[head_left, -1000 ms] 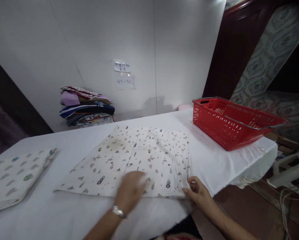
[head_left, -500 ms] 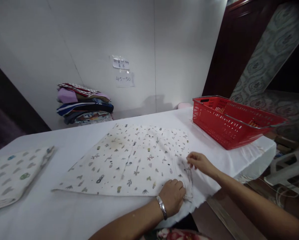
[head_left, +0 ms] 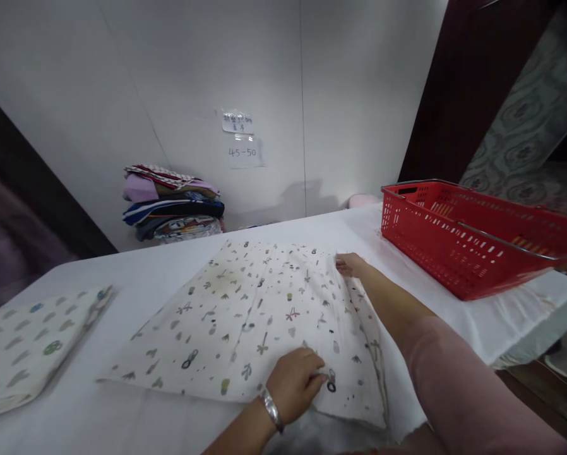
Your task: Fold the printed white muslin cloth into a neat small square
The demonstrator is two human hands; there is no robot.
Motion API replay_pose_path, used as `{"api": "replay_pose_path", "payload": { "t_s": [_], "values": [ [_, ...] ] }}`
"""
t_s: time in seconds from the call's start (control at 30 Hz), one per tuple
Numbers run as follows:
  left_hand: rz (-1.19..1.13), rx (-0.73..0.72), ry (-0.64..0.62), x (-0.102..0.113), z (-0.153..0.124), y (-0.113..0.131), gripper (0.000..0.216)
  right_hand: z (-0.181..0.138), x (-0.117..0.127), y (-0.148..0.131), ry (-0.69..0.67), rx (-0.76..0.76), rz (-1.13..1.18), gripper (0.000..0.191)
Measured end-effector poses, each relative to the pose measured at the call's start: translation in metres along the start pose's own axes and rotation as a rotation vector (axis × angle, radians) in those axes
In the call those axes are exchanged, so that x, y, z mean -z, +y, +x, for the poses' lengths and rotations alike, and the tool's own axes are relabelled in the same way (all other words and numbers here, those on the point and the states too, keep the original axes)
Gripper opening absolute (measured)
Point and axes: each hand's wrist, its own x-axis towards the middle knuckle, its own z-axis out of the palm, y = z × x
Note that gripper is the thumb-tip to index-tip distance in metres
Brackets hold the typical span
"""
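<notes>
Printed cloth [head_left: 245,316]: cream-white, thin, scattered with small motifs (twigs, leaves, dots, rings) in grey, green and dull red. It lies spread flat, roughly rectangular, long side running left to right, in the middle of the white table [head_left: 136,272]. Yellowish stain on the far left part. Faint creases run near to far. Right side is rumpled, with a wavy edge. Near right corner sits close to the table's front edge.
</notes>
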Motion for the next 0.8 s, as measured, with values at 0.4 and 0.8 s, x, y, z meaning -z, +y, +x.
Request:
{"api": "replay_pose_path", "payload": {
  "t_s": [0.4, 0.8],
  "values": [
    [0.341, 0.673, 0.352, 0.142, -0.025, -0.187, 0.042, 0.014, 0.033, -0.004, 0.283, 0.190, -0.332, 0.040],
    [0.192, 1.092, 0.236, 0.180, 0.023, -0.295, 0.060, 0.059, 0.042, 0.007, 0.209, 0.185, -0.924, 0.079]
  ]
}}
